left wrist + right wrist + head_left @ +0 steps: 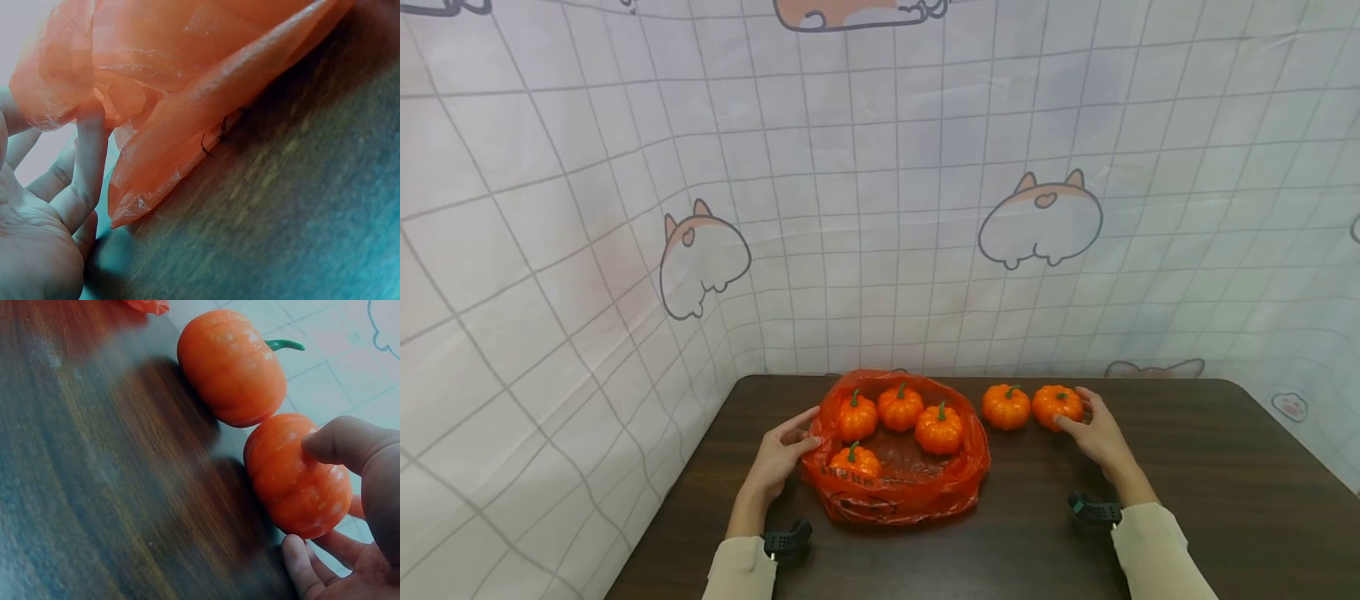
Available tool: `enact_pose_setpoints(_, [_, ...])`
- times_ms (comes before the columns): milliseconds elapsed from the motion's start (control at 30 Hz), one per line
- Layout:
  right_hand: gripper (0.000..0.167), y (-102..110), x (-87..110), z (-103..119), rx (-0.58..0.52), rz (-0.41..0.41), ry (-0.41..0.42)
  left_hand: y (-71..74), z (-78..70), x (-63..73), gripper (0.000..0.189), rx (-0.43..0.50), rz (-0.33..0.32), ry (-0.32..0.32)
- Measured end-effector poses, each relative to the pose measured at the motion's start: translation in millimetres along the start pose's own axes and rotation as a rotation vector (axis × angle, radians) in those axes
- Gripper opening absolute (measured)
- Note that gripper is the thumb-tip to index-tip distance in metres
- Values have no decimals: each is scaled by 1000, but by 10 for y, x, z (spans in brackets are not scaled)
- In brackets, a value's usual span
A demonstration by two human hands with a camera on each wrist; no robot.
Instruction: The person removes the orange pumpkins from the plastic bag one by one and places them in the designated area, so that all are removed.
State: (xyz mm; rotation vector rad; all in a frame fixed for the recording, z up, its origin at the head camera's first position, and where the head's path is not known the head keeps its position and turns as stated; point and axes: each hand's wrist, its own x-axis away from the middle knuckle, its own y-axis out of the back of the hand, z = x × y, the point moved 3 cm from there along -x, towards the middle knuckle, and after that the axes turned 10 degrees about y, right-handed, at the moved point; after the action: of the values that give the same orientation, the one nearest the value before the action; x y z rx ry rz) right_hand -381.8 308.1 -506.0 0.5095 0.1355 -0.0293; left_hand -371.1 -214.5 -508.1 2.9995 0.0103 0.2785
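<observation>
A red plastic bag [910, 504] lies wide-mouthed on the table, with several small orange pumpkins [939, 429] with green stems inside. At its left side, my left hand [777, 458] pinches the rim between thumb and fingers; the left wrist view shows fingers [87, 169] against the thin film. Right of the bag, my right hand [1097, 429] grips a small pumpkin [1057, 407], thumb on its near face and the other fingers around its far right side. Beside that one, a second pumpkin [231, 369] sits between it and the bag, right up against it.
The dark wooden table [1030, 533] has its back edge against a white gridded cloth [895, 208] with cartoon animal prints. The same cloth rises along the left side. Both wrists wear black straps [1093, 509] below pale sleeves.
</observation>
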Motion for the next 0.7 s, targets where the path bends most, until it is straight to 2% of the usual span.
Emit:
enact_pose_setpoints(233, [84,4,11,27,7,0,-12,-3,-1,3,51,-11,-12,-4])
enact_pose_setpoints(700, [79,18,12,27,54,51,1,-1,9,-6,51,-26,-12,-12])
